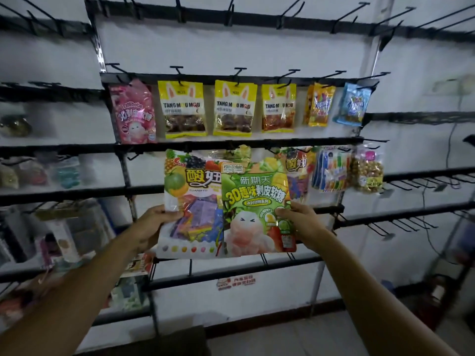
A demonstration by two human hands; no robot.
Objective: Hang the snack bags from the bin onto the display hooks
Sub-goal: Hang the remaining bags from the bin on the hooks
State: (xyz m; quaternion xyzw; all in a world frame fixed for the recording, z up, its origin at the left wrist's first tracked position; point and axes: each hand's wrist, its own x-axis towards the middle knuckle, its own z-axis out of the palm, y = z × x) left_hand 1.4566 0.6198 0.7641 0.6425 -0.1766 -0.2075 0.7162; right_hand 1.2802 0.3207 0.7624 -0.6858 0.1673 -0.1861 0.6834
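A shop: snack bags hang from wall display hooks.

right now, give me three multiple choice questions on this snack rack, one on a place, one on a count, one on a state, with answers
1. Where does the pink bag hang in the upper stocked row?
A. far left
B. middle
C. far right

2. How many yellow Tang Mou Mou bags hang in that row?
A. one
B. three
C. five

3. What is the right hand doing?
A. hanging free
B. gripping the green peelable-gummy bag
C. resting on a hook

Answers:
1 A, it is the leftmost bag, beside the first yellow bag.
2 B, three show side by side: that one, the second and the third.
3 B, its fingers pinch the green bag's right edge, while the left hand grips the fruit-print bag.
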